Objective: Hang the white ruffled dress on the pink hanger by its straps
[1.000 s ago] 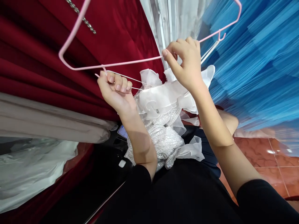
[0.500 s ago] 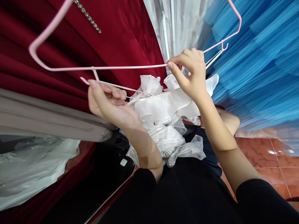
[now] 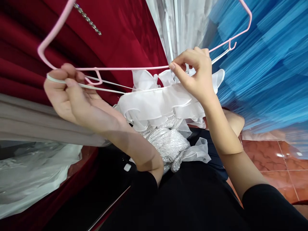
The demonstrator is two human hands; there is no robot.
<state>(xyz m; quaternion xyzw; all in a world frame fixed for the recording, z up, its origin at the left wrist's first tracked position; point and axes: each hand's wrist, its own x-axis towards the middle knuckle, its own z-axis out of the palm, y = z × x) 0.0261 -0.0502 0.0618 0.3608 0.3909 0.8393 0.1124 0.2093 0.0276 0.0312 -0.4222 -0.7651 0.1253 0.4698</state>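
Observation:
A pink hanger [image 3: 125,68] spans the upper part of the view, with a small hook near each end of its bar. My left hand [image 3: 72,93] pinches a thin white strap [image 3: 103,89], stretched out left past the left hook. My right hand [image 3: 196,73] grips the hanger's bar right of the middle. Below the bar lies a white garment [image 3: 156,101] with sheer ruffles and a sparkly silver body [image 3: 168,144], resting on my lap. Another strap [image 3: 220,56] of it runs up to the right hook.
Dark red fabric [image 3: 115,35] with a beaded chain [image 3: 88,19] hangs at the upper left. Blue tulle [image 3: 271,70] fills the right. A small white object [image 3: 127,167] lies on a black surface [image 3: 110,173] at lower left. Red tiles [image 3: 267,154] show at right.
My left hand has moved left beyond the left hook, pulling the strap out with it. The ruffled top has shifted left. My right hand has stayed on the bar.

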